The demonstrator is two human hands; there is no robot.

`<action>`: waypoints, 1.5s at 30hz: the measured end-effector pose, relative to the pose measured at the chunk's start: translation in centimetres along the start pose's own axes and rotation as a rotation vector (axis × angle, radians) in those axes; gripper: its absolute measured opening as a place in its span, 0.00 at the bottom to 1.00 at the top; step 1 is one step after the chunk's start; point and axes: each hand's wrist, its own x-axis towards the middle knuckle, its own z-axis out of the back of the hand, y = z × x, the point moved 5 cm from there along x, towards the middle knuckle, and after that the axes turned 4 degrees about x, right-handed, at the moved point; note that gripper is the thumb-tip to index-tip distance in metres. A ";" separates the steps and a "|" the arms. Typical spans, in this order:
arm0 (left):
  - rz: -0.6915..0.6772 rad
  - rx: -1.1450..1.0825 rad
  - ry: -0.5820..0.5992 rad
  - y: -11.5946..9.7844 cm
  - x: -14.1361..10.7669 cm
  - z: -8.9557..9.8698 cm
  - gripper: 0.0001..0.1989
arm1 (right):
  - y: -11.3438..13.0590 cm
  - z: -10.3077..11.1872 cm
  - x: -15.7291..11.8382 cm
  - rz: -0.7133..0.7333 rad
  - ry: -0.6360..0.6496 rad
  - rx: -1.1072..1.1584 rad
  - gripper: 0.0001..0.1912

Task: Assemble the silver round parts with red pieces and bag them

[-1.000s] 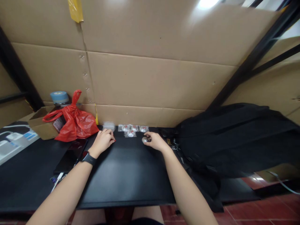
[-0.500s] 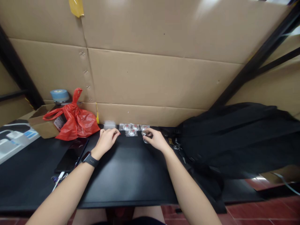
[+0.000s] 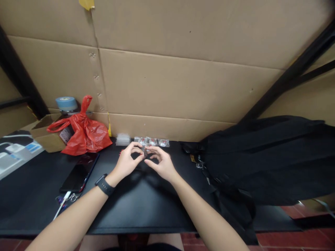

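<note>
just lower-left of the frame's centre, a small disc stands nearly edge-on, long axis upright, between left hand and right hand, both close. their fingers curl part-open about it; which grips, i cannot tell.

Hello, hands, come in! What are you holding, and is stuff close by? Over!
Left hand, right hand: fingertips together around small piece. Piece raised, seen edge-on. Plastic-wrapped rounds close behind. Over.
</note>
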 end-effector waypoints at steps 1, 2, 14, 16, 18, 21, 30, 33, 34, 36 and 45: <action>0.003 -0.021 0.001 0.0 0.0 -0.1 0.15 | 0.0 -0.1 0.0 -0.002 0.003 0.010 0.24; 0.005 -0.036 0.000 0.1 0.0 -0.2 0.15 | 0.0 -0.1 -0.1 -0.003 0.007 0.024 0.24; -0.068 0.065 -0.043 -1.1 -0.5 -0.1 0.12 | -0.2 -0.4 -0.1 -0.060 0.015 0.131 0.19; -0.071 0.160 -0.062 -1.5 -0.6 0.0 0.12 | -0.7 -0.4 -0.1 -0.114 0.033 0.158 0.16; -0.071 0.256 -0.079 -1.8 -0.7 0.2 0.12 | -0.9 -0.5 -0.1 -0.153 0.075 0.135 0.15; -0.088 0.360 -0.093 -2.2 -0.9 0.2 0.11 | -0.5 -0.5 0.1 -0.114 0.138 0.000 0.18; -0.167 0.486 -0.150 -2.2 0.0 1.9 0.04 | 0.5 0.3 0.2 0.034 0.160 -0.394 0.08; -0.110 0.590 -0.274 -1.0 1.0 4.6 0.07 | 0.4 0.8 0.1 0.053 0.217 -0.592 0.06; -0.084 0.650 -0.267 -0.3 1.3 5.4 0.07 | 0.3 0.9 0.1 0.041 0.239 -0.616 0.05; -0.063 0.758 -0.159 1.2 1.8 6.3 0.07 | 0.1 1.3 0.1 0.004 0.257 -0.619 0.06; -0.069 0.898 0.300 6.3 1.6 5.0 0.06 | 0.2 1.6 0.1 -0.035 0.309 -0.629 0.06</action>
